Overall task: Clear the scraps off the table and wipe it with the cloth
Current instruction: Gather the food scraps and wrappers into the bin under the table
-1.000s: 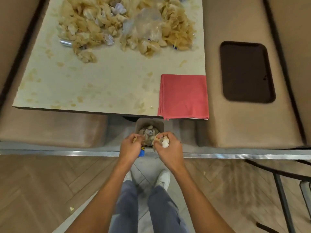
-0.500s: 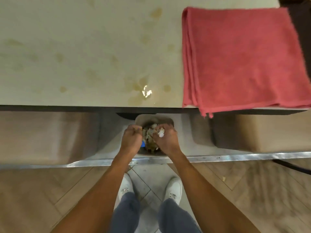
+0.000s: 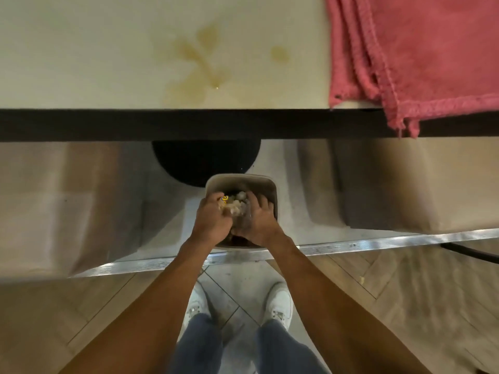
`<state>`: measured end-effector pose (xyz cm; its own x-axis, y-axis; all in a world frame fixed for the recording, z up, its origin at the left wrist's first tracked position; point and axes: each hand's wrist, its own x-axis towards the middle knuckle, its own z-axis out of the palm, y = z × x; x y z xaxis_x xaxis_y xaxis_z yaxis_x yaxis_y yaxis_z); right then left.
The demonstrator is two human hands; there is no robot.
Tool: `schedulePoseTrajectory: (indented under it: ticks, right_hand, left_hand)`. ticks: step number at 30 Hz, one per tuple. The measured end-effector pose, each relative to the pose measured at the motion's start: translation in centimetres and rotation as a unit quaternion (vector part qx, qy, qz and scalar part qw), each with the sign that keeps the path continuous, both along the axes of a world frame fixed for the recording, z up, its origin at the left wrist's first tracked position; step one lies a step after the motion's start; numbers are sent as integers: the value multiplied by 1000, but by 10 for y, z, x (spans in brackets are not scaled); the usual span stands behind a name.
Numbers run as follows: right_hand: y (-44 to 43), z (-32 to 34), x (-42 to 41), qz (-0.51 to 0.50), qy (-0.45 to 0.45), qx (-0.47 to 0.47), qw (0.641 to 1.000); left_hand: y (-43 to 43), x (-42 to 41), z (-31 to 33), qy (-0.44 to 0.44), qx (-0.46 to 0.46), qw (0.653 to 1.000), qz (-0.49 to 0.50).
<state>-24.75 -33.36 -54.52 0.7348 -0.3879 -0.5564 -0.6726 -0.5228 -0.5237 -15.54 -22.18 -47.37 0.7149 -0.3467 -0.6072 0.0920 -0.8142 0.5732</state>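
Head view: left hand (image 3: 213, 221) grip clamped on scraps (image 3: 235, 205); right hand (image 3: 260, 223) grip spread, pressing them.

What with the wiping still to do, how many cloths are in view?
1: the red cloth lies folded at the table's near right corner, its edge hanging over the rim. More may lie outside the frame.
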Motion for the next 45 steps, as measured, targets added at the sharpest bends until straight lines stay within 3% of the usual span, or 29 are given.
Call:
schedulePoseTrajectory:
  ticks: [4, 9, 14, 26, 35, 45]
  right_hand:
    - [-11, 28, -11, -10, -55, -21, 998]
    - [-10, 60, -25, -79, -69, 18, 994]
    - [3, 95, -38, -108, -76, 31, 991]
    - [35, 273, -41, -34, -63, 51, 996]
    - [45, 422, -46, 29, -166, 49, 984]
    - [23, 545, -11, 72, -280, 54, 956]
  left_hand:
    - [-11, -4, -1, 29, 33, 997, -56]
    - [-10, -11, 0, 81, 82, 987, -116]
    - [7, -15, 36, 89, 69, 990, -89]
    - [55, -31, 216, 31, -15, 999, 8]
    - [82, -48, 359, -65, -66, 994, 52]
    - [78, -31, 471, -156, -151, 968, 122]
